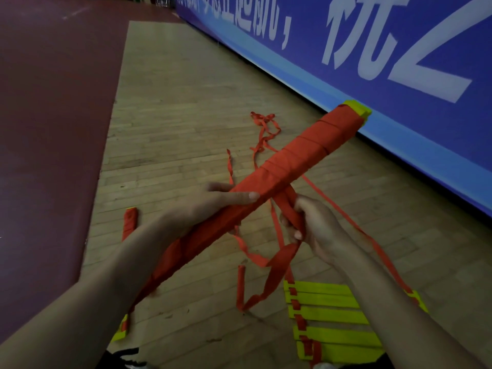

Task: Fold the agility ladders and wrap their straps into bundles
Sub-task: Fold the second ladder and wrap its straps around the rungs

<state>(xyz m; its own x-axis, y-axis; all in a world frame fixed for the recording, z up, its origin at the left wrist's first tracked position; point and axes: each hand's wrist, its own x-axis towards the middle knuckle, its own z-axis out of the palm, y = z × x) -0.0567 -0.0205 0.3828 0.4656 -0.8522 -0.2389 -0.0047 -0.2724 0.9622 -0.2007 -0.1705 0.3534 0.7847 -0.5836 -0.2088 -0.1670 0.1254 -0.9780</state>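
A long ladder bundle (300, 153), its yellow rungs stacked and wound in red strap, slants from lower left to upper right in mid-air. My left hand (213, 203) grips it near the middle, thumb laid over the top. My right hand (311, 225) holds the loose red strap (279, 265) just under the bundle, fingers curled round it. The strap hangs in a loop down to the floor. A second ladder (330, 315) with yellow rungs and red straps lies flat on the floor at lower right.
A finished small bundle (130, 222) lies on the wooden floor at the left. Tangled red strap (263, 126) trails across the boards behind. A blue banner wall (372, 49) runs along the right. A dark red mat (53, 129) borders the left.
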